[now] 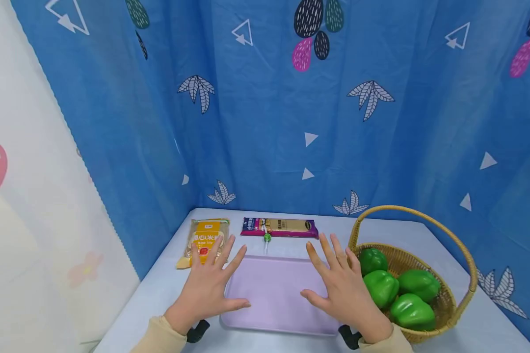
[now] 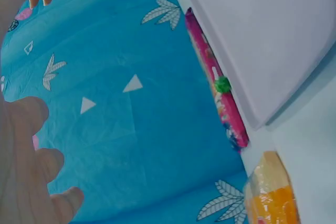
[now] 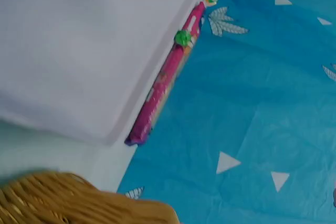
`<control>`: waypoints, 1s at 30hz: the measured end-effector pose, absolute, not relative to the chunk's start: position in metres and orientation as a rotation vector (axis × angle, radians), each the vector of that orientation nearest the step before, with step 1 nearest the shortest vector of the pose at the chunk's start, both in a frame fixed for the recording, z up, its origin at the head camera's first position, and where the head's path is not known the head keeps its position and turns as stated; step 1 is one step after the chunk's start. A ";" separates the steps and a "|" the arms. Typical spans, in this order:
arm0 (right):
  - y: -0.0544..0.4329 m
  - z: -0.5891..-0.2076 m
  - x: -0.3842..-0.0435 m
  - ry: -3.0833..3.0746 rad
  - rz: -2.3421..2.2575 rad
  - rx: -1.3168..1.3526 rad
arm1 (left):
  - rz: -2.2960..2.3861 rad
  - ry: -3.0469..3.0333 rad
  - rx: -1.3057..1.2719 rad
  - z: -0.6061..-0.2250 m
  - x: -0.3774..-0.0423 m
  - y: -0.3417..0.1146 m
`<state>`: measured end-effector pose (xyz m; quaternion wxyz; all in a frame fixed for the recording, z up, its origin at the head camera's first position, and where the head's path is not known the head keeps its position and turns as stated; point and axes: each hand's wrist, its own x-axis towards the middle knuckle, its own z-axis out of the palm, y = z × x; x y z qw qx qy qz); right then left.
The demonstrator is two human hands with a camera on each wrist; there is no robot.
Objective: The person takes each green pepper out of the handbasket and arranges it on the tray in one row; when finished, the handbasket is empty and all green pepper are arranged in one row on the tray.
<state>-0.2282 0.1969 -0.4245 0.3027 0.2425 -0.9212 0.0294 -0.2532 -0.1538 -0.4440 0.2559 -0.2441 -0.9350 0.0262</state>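
Both hands hover above a light purple tray (image 1: 282, 294) with fingers spread and nothing held. The left hand (image 1: 209, 287) is over the tray's left edge, its fingertips overlapping a yellow-and-clear food packet (image 1: 208, 233) in the head view. Over the tray's right side is the right hand (image 1: 341, 289), beside a wicker basket (image 1: 446, 304) of several green bell peppers (image 1: 412, 312). Behind the tray lies a long purple-and-gold packet (image 1: 291, 227). A green-wrapped lollipop (image 1: 267, 238) sits in front of that packet, its white stick pointing toward the tray.
The white table (image 1: 150, 304) carries all of these. Its back edge meets a blue patterned curtain (image 1: 265, 122), and a pale curtain (image 1: 48, 220) hangs at the left. The basket's tall arched handle (image 1: 461, 245) rises at the right.
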 end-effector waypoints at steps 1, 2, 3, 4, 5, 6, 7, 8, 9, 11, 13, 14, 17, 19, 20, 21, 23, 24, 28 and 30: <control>0.200 -0.421 -0.230 -2.434 0.085 0.639 | 0.058 -2.563 -0.656 -0.446 -0.253 -0.154; 0.203 -0.418 -0.232 -2.422 0.091 0.633 | 0.032 -2.593 -0.659 -0.447 -0.253 -0.155; 0.207 -0.414 -0.234 -2.405 0.104 0.628 | 0.011 -2.631 -0.666 -0.450 -0.252 -0.155; 0.212 -0.410 -0.237 -2.377 0.109 0.622 | -0.010 -2.680 -0.675 -0.453 -0.252 -0.155; 0.217 -0.406 -0.241 -2.335 0.130 0.623 | -0.031 -2.728 -0.688 -0.456 -0.251 -0.155; 0.223 -0.401 -0.245 -2.284 0.157 0.624 | -0.069 -2.778 -0.704 -0.459 -0.251 -0.155; 0.229 -0.397 -0.250 -2.227 0.190 0.625 | -0.093 -2.821 -0.716 -0.463 -0.250 -0.155; 0.236 -0.393 -0.256 -2.162 0.219 0.621 | -0.119 -2.858 -0.720 -0.466 -0.250 -0.156; 0.244 -0.389 -0.262 -2.087 0.248 0.617 | -0.154 -2.896 -0.713 -0.470 -0.249 -0.156; 0.260 -0.384 -0.275 -1.968 0.292 0.591 | -0.236 -2.924 -0.684 -0.477 -0.249 -0.158; 0.275 -0.381 -0.288 -1.902 0.304 0.534 | -0.345 -2.933 -0.647 -0.485 -0.250 -0.162; 0.282 -0.382 -0.295 -1.888 0.308 0.499 | -0.410 -2.939 -0.631 -0.489 -0.251 -0.164; 0.300 -0.391 -0.311 -1.909 0.329 0.386 | -0.529 -2.957 -0.643 -0.501 -0.255 -0.171; 0.308 -0.402 -0.318 -1.936 0.379 0.307 | -0.584 -2.983 -0.662 -0.509 -0.259 -0.175; 0.311 -0.408 -0.321 -1.950 0.413 0.267 | -0.607 -2.989 -0.670 -0.512 -0.260 -0.176; 0.313 -0.414 -0.322 -1.963 0.450 0.234 | -0.616 -2.991 -0.676 -0.514 -0.262 -0.178; 0.315 -0.425 -0.322 -1.993 0.521 0.169 | -0.647 -2.994 -0.662 -0.517 -0.264 -0.179; 0.316 -0.428 -0.321 -2.013 0.555 0.139 | -0.673 -2.993 -0.651 -0.518 -0.264 -0.179; 0.320 -0.434 -0.319 -2.240 0.638 0.006 | -0.754 -2.991 -0.618 -0.517 -0.266 -0.179; 0.323 -0.434 -0.319 -2.407 0.646 -0.045 | -0.785 -2.987 -0.613 -0.517 -0.267 -0.178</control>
